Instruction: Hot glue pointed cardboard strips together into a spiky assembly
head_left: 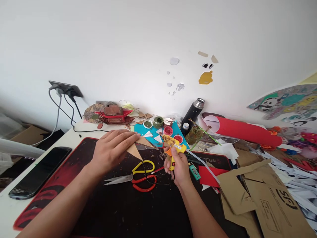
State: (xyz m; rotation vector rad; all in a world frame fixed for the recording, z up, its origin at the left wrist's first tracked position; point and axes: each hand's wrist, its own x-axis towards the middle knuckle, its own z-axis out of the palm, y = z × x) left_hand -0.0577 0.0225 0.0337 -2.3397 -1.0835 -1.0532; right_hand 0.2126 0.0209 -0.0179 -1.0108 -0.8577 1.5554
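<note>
My right hand is wrapped round the grip of a yellow hot glue gun. A clear glue stick trails from its rear, and its stained nozzle end points toward the left. My left hand has its fingers stretched together over a pointed piece of brown cardboard, gripping it; the thumb is hidden. Below the cardboard, scissors with one yellow and one red handle lie on the black desk mat. The glue gun's nozzle is apart from the cardboard.
Paint jars stand on blue paper at the back. A red model boat, black thermos and red paper roll line the wall. Cut cardboard lies right, a phone left.
</note>
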